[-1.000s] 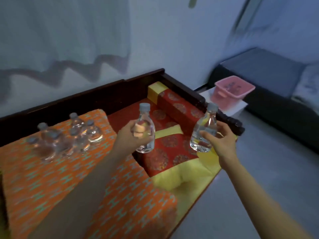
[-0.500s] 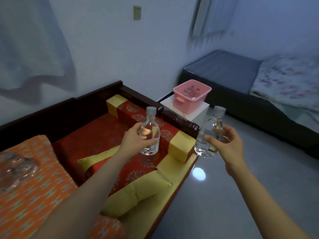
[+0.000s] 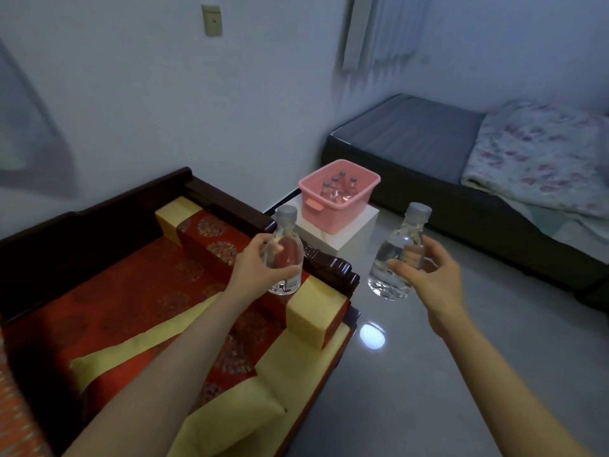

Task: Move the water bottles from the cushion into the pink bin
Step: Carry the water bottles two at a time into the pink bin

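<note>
I log left hand (image 3: 253,265) grip round first water bottle (image 3: 286,255), over red sofa (image 3: 138,291) | right hand (image 3: 431,275) grip round second water bottle (image 3: 398,258), above floor (image 3: 461,374) | pink bin (image 3: 329,214) ahead on white bench (image 3: 357,234), four bottles (image 3: 339,189) inside

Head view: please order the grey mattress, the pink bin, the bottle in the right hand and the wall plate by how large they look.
1. grey mattress
2. pink bin and right-hand bottle: about alike, since the bottle is nearer the camera
3. wall plate
</note>
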A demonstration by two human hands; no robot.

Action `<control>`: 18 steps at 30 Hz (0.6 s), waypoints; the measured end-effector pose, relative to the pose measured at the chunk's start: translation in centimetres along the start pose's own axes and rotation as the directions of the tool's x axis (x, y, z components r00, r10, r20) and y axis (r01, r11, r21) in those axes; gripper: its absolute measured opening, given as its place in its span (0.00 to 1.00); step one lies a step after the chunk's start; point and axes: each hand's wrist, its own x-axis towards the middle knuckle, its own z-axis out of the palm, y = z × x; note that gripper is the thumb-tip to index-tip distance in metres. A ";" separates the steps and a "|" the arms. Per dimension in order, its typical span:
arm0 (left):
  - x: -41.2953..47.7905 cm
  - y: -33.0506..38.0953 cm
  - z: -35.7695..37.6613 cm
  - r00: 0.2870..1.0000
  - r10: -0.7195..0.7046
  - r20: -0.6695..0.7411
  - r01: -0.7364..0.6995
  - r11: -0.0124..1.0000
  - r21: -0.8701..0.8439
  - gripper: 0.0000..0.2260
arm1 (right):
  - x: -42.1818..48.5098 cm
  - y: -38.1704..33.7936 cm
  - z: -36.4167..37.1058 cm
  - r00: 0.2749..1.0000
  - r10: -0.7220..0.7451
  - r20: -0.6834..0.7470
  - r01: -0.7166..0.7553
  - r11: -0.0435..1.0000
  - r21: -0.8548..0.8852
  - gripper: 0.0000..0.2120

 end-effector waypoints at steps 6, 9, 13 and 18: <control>8.2 0.9 5.3 0.997 -0.061 -0.053 0.057 0.996 -0.072 0.30 | 9.2 0.8 -1.8 0.998 -0.009 0.063 0.012 0.999 -0.043 0.25; 11.2 1.3 7.5 0.996 -0.077 -0.054 0.072 0.994 -0.088 0.29 | 12.5 1.4 -2.9 0.998 0.010 0.061 -0.007 0.999 -0.043 0.26; 15.7 2.2 10.2 0.997 -0.070 -0.038 0.066 0.994 -0.086 0.30 | 17.7 3.0 -4.6 0.999 0.016 0.046 -0.014 0.999 -0.040 0.27; 22.1 3.8 14.6 0.991 -0.069 -0.111 0.059 0.994 -0.092 0.28 | 26.1 6.3 -6.8 0.996 0.034 0.088 -0.032 0.999 -0.014 0.29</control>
